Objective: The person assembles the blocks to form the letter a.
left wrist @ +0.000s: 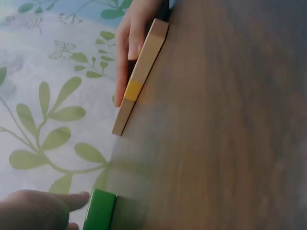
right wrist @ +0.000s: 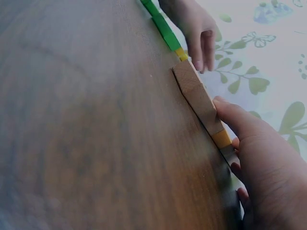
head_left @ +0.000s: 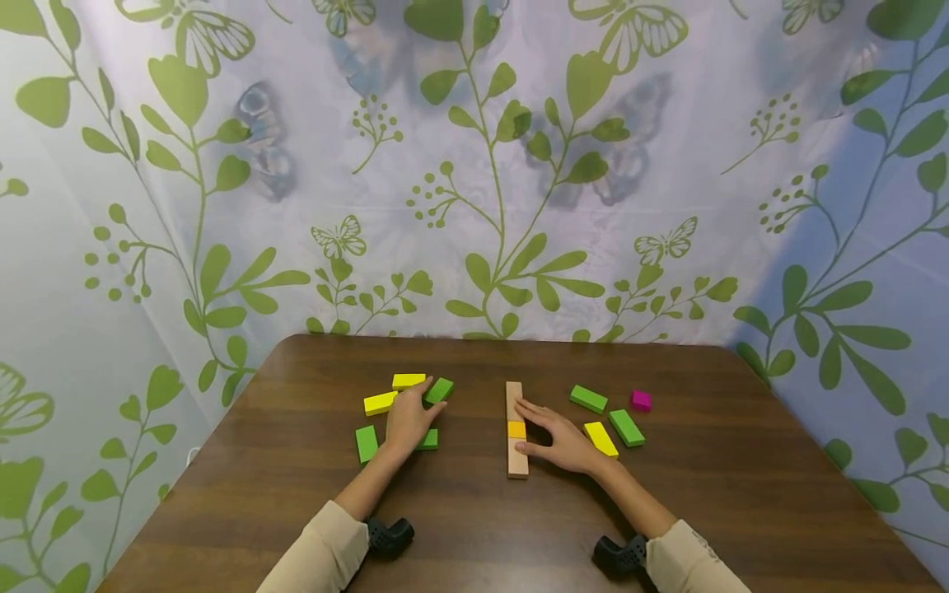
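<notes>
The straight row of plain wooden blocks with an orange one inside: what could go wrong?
The right hand touches the plain wooden row, so a push might knock its square orange block out of line. The yellow rectangular block beside that hand could get bumped, and the left hand might nudge a green rectangular block next to it.

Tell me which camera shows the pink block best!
The head view, because the pink block lies there in plain sight, apart from the right hand. Neither the left wrist view nor the right wrist view shows it.
</notes>
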`<state>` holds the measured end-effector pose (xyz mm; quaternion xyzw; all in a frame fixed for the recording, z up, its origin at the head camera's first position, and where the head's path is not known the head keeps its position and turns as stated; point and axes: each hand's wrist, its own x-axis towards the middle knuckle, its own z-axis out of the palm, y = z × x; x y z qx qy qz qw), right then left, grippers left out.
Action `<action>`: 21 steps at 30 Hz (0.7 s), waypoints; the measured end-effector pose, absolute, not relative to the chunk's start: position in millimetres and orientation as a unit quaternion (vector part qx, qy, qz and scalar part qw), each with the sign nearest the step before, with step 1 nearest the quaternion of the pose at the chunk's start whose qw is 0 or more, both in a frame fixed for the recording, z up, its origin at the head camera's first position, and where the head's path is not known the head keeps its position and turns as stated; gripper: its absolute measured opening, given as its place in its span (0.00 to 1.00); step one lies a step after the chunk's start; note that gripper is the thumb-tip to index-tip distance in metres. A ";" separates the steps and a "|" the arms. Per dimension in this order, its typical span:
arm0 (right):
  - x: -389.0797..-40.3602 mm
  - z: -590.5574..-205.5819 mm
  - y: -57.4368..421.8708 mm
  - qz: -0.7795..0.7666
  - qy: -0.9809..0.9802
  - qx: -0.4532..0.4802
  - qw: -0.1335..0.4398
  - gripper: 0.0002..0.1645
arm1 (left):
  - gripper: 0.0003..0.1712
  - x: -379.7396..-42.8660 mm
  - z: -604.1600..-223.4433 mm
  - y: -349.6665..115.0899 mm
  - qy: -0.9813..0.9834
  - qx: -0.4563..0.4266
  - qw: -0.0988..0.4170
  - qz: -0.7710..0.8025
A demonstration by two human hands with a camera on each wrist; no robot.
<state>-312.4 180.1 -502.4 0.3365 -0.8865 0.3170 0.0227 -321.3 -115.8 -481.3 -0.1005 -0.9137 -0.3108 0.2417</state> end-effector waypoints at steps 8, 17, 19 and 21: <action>-313.5 -501.4 179.8 0.317 -0.884 0.342 0.029 0.45 | 0.25 -329.6 -484.6 -119.8 -0.923 -0.104 0.202 -0.310; -311.6 -503.0 180.3 0.316 -0.890 0.328 0.017 0.45 | 0.23 -347.9 -478.7 -101.9 -0.904 -0.201 0.127 -0.355; -311.6 -502.8 180.5 0.316 -0.890 0.327 0.016 0.45 | 0.23 -352.5 -478.2 -99.1 -0.901 -0.231 0.107 -0.350; -311.7 -502.4 180.8 0.315 -0.891 0.328 0.015 0.45 | 0.24 -355.2 -477.5 -97.6 -0.899 -0.255 0.084 -0.345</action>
